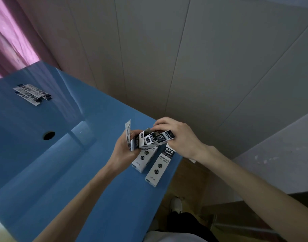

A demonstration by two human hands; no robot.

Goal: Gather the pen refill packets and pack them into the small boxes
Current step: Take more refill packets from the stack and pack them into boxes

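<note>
Held above the blue table's (65, 172) right edge: a small open box (148, 139), black-and-white card, gripped by right hand (177, 137) at its flap end. Left hand (125, 149) clasping flat refill packets (128, 132), fanned upright. Just below, two closed boxes (156, 168) lying near the edge, marked "0.5". More packets (31, 94) well apart, far left. Round hole (48, 135) mid-table.

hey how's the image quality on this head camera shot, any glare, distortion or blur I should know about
Head view: dim overall, pink light through the curtain; soft glare streaks across the blue table; wide-angle bending of wall seams and table edge; print on the far refill packets too small to read; left hand and right hand sharp enough, the box between them slightly soft.
</note>
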